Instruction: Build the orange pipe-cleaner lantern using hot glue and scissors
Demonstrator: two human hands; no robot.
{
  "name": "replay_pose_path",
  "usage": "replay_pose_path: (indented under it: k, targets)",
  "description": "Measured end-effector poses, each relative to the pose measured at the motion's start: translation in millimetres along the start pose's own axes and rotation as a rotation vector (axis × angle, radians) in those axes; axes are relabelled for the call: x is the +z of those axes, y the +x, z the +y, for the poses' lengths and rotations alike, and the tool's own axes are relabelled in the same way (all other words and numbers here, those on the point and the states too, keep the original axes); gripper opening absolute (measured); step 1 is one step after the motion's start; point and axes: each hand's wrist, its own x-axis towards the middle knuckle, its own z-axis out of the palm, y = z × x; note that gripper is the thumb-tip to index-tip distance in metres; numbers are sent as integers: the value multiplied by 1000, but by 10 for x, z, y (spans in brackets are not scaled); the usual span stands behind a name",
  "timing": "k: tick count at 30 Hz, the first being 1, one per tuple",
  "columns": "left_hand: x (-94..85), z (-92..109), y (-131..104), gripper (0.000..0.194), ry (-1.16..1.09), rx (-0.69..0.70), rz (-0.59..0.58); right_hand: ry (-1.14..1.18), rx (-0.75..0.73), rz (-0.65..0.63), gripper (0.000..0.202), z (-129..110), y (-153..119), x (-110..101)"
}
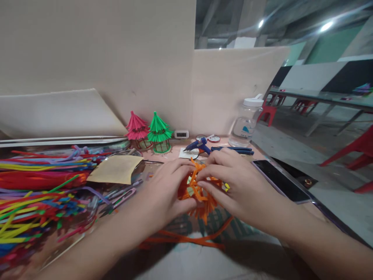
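Note:
Both hands meet over an orange pipe-cleaner piece (201, 194) at the middle of the table, its fringed lower edge showing below the fingers. My left hand (171, 190) is curled round its left side, thumb along the front. From the right, my right hand (230, 175) pinches an orange strand at the top with thumb and fingers. Small pale green and yellow bits show between the hands; what they are I cannot make out. Loose orange pipe cleaners (186, 239) lie crossed on the table, nearer to me.
Pipe cleaners of many colours (29, 206) cover the left side. Behind stand a pink roofed model (136, 128), a green roofed model (159, 134), a small clock (181, 134), a blue glue gun (199, 144) and a water bottle (244, 122). A phone (279, 181) lies right.

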Motion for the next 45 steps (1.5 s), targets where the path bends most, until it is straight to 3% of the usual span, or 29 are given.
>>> replay_pose_path:
  k: [9, 14, 18, 23, 28, 33, 36, 41, 45]
  targets:
    - [-6, 0, -14, 39, 2, 4, -14, 24, 5, 6, 14, -16, -4, 5]
    - [-14, -97, 23, 45, -114, -84, -21, 181, 77, 146, 16, 183, -9, -36]
    - [32, -228, 69, 45, -375, -236, -62, 450, 312, 292, 23, 512, -125, 245]
    - [46, -279, 95, 51, -505, -291, -73, 694, 618, 279, 37, 706, -428, 775]
    - [-35, -308, 79, 55, -374, -264, -73, 846, 615, 254, 35, 707, -566, 1024]
    - [-42, -318, 64, 58, -307, -281, -71, 916, 617, 272, 25, 735, -506, 1069]
    - [-70, -291, 50, 55, -283, -266, -88, 911, 617, 184, 9, 702, -487, 995]
    - [-246, -319, -9, 63, -204, -249, -134, 902, 474, -52, 35, 661, -512, 845]
    - [-362, -377, -38, 71, -52, -270, -125, 804, 332, -178, 32, 694, -535, 825]
